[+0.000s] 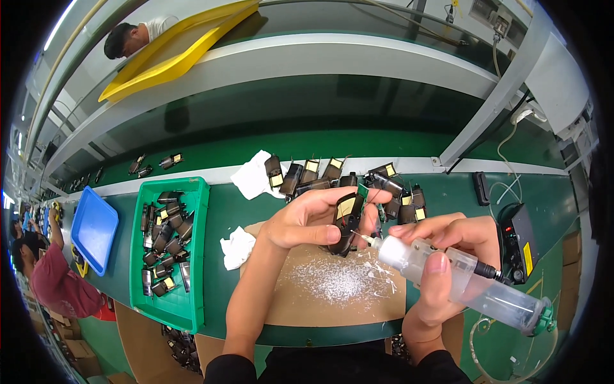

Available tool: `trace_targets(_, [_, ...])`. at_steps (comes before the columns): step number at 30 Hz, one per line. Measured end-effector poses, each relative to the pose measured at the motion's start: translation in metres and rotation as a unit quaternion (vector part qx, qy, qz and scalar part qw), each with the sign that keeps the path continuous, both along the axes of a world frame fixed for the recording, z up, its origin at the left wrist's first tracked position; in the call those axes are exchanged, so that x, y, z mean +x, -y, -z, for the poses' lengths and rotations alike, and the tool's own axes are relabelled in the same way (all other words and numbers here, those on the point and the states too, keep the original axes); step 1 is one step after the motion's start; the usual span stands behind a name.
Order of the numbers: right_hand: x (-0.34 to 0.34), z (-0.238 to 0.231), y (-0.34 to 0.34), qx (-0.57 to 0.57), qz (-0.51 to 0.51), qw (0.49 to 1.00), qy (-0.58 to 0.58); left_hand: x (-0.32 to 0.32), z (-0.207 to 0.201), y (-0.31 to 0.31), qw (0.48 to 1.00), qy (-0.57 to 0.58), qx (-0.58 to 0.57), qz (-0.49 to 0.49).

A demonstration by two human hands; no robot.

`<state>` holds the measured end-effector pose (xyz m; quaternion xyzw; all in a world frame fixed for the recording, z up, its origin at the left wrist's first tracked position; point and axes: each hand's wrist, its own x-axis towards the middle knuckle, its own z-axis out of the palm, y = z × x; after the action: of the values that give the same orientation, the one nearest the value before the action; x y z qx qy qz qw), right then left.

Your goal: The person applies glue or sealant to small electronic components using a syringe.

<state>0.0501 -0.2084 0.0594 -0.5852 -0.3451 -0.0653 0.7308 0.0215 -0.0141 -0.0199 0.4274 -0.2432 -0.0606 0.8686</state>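
Observation:
My left hand (291,224) holds a small dark plastic device housing (346,225) with a yellow patch and thin wires, its fingers curled behind it. A small green board (362,191) shows at the housing's upper end. My right hand (470,233) is wrapped round a clear glue-dispensing syringe (476,291) with a white front collar and a green end cap. Its thin needle points left at the housing's lower right side; whether it touches cannot be made out. Beneath both hands lies a brown cardboard sheet (297,291) strewn with white specks and strands.
Similar housings (310,169) are heaped behind my hands, and more fill a green tray (199,256) at left. White cloths (238,248) lie nearby. A blue tray (96,224) stands farther left. A black controller box (519,246) is at right. Co-workers (61,281) are at left.

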Motion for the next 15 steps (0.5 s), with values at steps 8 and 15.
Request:
trace_targets(8, [0.005,0.005,-0.001,-0.022,-0.024,0.999,0.026,-0.001,0.004,0.003,0.999,0.032,0.016,-0.02])
trace_targets(15, [0.002,0.005,-0.003,-0.018,-0.018,1.0,0.008,-0.002,0.012,-0.002,0.998,0.064,0.027,-0.009])
